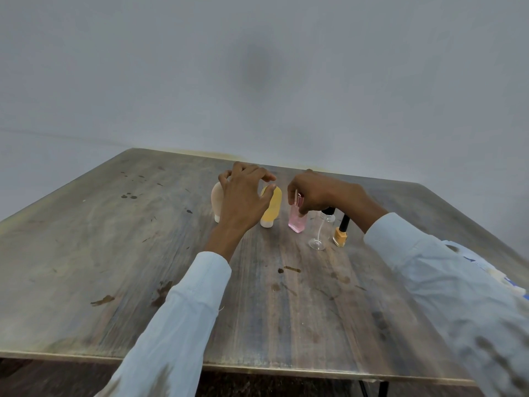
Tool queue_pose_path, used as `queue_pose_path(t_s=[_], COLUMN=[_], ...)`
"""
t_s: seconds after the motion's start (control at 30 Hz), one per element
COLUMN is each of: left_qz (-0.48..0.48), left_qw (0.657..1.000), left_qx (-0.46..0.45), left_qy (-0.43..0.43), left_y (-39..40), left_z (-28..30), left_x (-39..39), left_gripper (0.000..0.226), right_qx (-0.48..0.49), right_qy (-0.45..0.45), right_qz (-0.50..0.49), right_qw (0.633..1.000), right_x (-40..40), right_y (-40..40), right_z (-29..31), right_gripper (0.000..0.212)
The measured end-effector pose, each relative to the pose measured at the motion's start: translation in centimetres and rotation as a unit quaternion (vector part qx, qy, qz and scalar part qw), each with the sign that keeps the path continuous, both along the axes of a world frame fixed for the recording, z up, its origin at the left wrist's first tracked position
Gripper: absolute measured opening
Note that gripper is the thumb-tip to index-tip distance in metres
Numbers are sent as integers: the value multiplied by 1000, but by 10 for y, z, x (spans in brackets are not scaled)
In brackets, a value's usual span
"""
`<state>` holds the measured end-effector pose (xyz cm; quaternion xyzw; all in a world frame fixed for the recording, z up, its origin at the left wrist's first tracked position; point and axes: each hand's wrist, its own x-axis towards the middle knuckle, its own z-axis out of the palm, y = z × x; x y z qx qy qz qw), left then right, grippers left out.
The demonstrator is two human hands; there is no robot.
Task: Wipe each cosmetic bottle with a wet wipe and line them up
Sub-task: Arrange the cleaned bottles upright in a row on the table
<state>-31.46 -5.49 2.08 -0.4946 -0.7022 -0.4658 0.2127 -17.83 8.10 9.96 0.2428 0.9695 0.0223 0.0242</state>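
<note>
Several cosmetic bottles stand in a row across the far middle of the wooden table (pixel 114 253). From the left: a beige tube (pixel 216 199) on its white cap, a yellow tube (pixel 273 207) on its white cap, a pink glass bottle (pixel 297 220), a clear glass bottle (pixel 318 239), and an orange nail polish bottle (pixel 340 235) with a black cap. My left hand (pixel 244 196) hovers with spread, curved fingers between the two tubes and holds nothing. My right hand (pixel 317 193) pinches the top of the pink bottle. No wet wipe shows.
The tabletop is stained and scratched, with its front edge (pixel 257 368) near me and a plain grey wall (pixel 257 81) behind its far edge. Light blue sleeves cover both forearms.
</note>
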Motion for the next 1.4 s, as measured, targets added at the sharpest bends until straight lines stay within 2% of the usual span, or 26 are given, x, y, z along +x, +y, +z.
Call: queue_pose_path(t_s=[0.17,0.3,0.43,0.53,0.67,0.8,0.93,1.4], left_qz=[4,4,4,3,-2,-1,-3,-4], left_qw=[1000,1000,1000,1000,1000,999,998,998], left_qx=[10,10,6,-3,-15,-35,-59,-62], left_qy=[-3,-8,-5,2,1,3,6,7], left_y=[0,1,2,1,1,0,-1,0], left_z=[0,0,0,0,-1,0,0,-1], left_x=[1,0,0,0,1,1,2,2], left_gripper=[13,13,14,15,18,22,25,24], right_qx=[9,67,99,100,80,60,99,153], right_qy=[-10,-21,-2,-4,-19,-41,-53,-45], right_qz=[-18,-29,-48,-53,-61,-59,-50,-89], right_qw=[1000,997,994,994,995,996,992,983], right_x=[2,2,-1,-1,-1,0,0,-3], right_y=[-6,-12,-13,-12,-11,-13,-21,-30], right_z=[2,3,5,6,5,3,8,4], right_gripper=[34,47,41,44,48,43,37,43])
